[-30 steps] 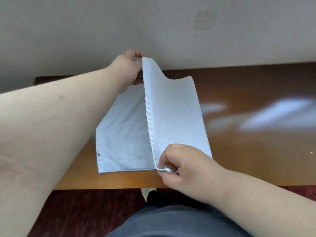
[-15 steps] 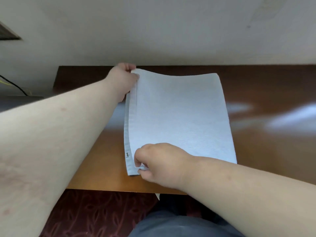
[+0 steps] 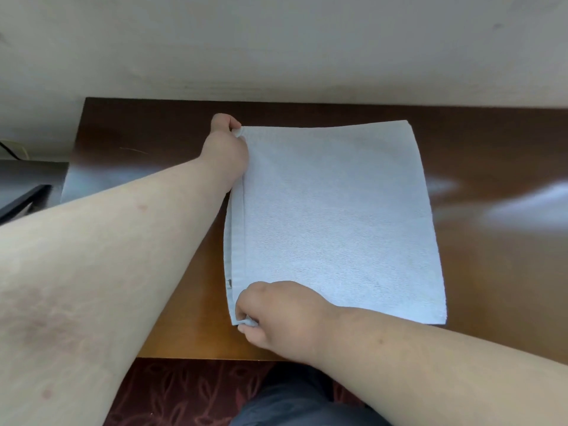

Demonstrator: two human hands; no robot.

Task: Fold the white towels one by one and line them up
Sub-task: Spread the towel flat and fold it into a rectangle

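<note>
A white towel (image 3: 335, 219) lies folded in half on the brown wooden table (image 3: 147, 155), its two open edges stacked along the left side. My left hand (image 3: 226, 146) pinches the far left corner of the towel. My right hand (image 3: 276, 315) pinches the near left corner, close to the table's front edge. A small tag shows on the lower layer just above my right hand. No other towel is in view.
A pale wall (image 3: 276, 47) runs right behind the table. To the left of the table stands a dark surface (image 3: 24, 186) with a cable. A dark red patterned carpet (image 3: 172, 392) and my grey trouser leg (image 3: 295, 407) lie below the front edge.
Both hands carried the lifted half of the towel over to the left and laid it flat on the lower half. The towel has gone from half raised to folded double.
</note>
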